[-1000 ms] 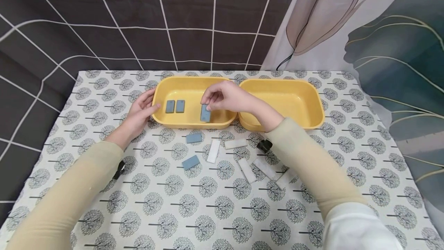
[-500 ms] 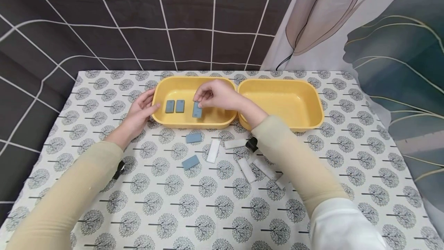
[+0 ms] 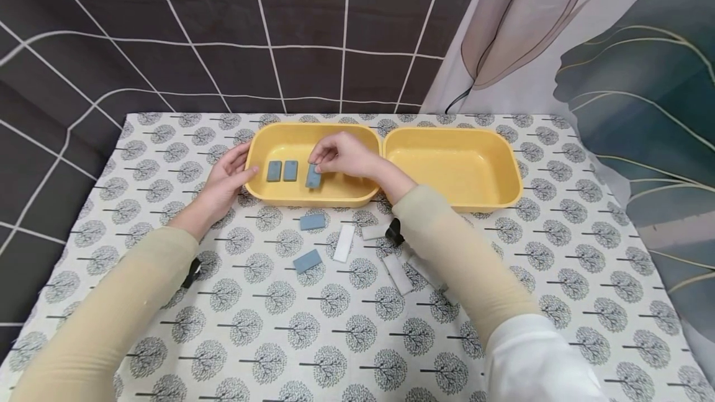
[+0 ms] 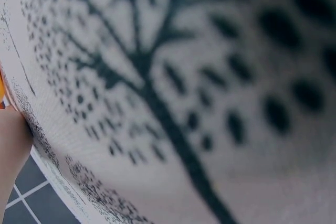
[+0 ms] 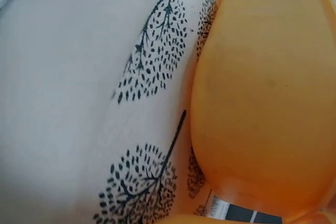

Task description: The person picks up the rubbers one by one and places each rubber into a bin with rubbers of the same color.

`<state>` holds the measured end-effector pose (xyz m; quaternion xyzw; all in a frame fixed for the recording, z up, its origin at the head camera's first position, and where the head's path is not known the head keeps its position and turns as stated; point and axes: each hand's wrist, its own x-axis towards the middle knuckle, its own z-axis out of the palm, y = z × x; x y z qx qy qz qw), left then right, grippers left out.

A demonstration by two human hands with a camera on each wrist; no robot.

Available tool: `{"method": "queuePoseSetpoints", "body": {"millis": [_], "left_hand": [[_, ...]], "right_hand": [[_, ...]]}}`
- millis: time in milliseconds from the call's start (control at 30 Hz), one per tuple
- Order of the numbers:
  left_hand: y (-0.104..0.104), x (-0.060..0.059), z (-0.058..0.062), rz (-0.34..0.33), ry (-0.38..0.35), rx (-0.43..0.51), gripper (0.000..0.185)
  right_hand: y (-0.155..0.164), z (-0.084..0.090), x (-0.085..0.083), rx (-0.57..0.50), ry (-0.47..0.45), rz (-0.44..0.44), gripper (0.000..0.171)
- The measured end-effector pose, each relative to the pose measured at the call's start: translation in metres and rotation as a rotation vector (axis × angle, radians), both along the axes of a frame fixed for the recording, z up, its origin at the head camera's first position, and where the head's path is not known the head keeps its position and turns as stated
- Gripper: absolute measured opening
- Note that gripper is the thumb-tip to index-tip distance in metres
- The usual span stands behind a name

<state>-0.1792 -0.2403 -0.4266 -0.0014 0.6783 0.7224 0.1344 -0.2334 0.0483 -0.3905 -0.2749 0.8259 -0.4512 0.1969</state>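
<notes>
In the head view, my right hand (image 3: 343, 157) pinches a small blue-grey rectangular block (image 3: 313, 177), tilted, inside the left yellow tub (image 3: 279, 139). Two like blocks (image 3: 282, 170) lie side by side on that tub's floor, to the left of the pinched one. At the tub's left end my left hand (image 3: 220, 185) grips the rim, thumb over the edge and fingers along the outer wall. Only a bit of the left hand (image 4: 13, 135) shows in the left wrist view. A yellow tub wall (image 5: 268, 87) fills much of the right wrist view, with the fingers out of sight.
A second yellow tub (image 3: 452, 169) stands right beside the first. In front lie two more blue-grey blocks (image 3: 307, 260) and several white blocks (image 3: 344, 242), some partly hidden by the right sleeve (image 3: 458, 259). A tree-print cloth (image 3: 268, 340) covers the table; a dark grid curtain (image 3: 301, 23) hangs behind.
My right hand has moved left inside the left tub with the pinched block, nearer the two lying blocks, and the block is now more tilted. The left hand has stayed at the rim.
</notes>
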Motion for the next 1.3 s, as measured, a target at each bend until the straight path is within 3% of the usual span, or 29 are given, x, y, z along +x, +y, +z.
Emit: {"method": "queuePoseSetpoints", "body": {"millis": [767, 1300], "left_hand": [[0.001, -0.001, -0.002, 0.005, 0.016, -0.001, 0.071], [0.000, -0.001, -0.002, 0.008, 0.006, -0.001, 0.072]], "right_hand": [[-0.019, -0.014, -0.015, 0.021, -0.056, -0.087, 0.018], [-0.025, -0.020, -0.016, 0.085, 0.010, -0.119, 0.017]]}}
